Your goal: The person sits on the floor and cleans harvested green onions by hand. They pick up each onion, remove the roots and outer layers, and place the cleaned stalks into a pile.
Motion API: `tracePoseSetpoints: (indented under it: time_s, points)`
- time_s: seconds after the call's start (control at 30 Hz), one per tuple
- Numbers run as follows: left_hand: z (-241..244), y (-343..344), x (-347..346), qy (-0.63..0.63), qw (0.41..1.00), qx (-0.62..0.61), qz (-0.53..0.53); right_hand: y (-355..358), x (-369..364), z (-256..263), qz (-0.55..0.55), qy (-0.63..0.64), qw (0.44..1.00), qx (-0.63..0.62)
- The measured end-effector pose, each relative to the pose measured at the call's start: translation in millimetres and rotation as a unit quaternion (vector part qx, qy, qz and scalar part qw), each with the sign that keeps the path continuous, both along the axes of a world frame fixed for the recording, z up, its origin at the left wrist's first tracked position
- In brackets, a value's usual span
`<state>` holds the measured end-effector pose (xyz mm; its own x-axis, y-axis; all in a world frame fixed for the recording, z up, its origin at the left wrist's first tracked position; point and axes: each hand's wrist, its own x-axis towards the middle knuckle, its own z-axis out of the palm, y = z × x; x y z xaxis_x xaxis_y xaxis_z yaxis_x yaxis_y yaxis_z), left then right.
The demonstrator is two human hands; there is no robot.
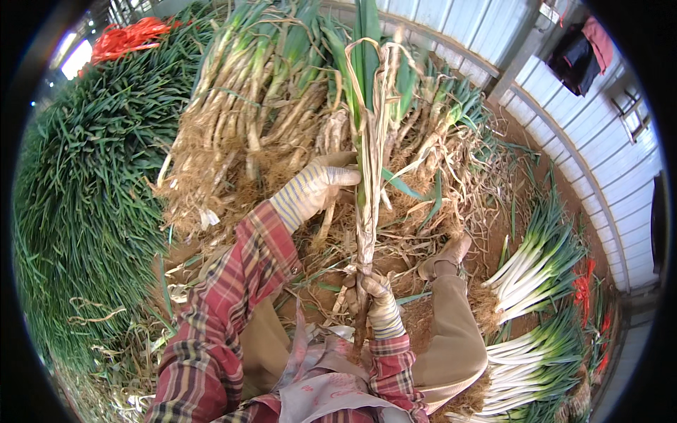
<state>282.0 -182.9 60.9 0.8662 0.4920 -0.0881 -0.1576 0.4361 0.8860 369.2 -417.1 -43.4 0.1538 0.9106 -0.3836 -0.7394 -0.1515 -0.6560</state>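
Observation:
Upright before my chest stands a Welsh onion stalk (368, 211) with long green leaves at the top and dry, papery outer leaves hanging along it. My right hand (378, 299), in a striped knit glove, is closed around its lower stem. Higher up, my left hand (322, 187), gloved alike, grips the stalk's left side, its thumb in front and some fingers hidden behind. Soil-covered roots hang below my right hand, close to a pale printed apron (328, 394). Behind the stalk lies a heap of untrimmed onions (254, 116) with brown roots and dry skins.
A large mass of green onion leaves (100, 185) fills the left, with red plastic twine (129, 39) on top. Peeled white onions (529, 285) lie in piles at right, near red ties (583, 291). Leaf scraps cover the soil floor. Clothing (579, 58) hangs by the metal wall (582, 127).

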Motion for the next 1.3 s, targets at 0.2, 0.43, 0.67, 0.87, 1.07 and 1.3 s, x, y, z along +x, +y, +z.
tracePoseSetpoints:
  time_s: [0.2,0.43,0.67,0.87,1.07,1.3]
  points:
    - [10,3,-26,-0.013,0.998,0.002,0.064,25,-1,7,0.086,-0.198,0.976,0.022]
    - [1,3,-42,0.030,0.971,0.000,0.239,129,-28,95,-0.093,-0.441,0.892,0.035]
    - [2,9,-60,0.019,0.943,0.005,0.333,175,-32,87,-0.013,-0.651,0.759,0.032]
    - [-19,27,-62,0.008,0.911,0.044,0.411,199,-40,68,0.016,-0.695,0.719,0.010]
    - [-20,31,-59,0.013,0.919,0.074,0.387,189,-64,116,0.023,-0.759,0.622,-0.192]
    - [-17,33,-64,0.054,0.921,0.036,0.383,151,-76,106,0.039,-0.702,0.667,-0.247]
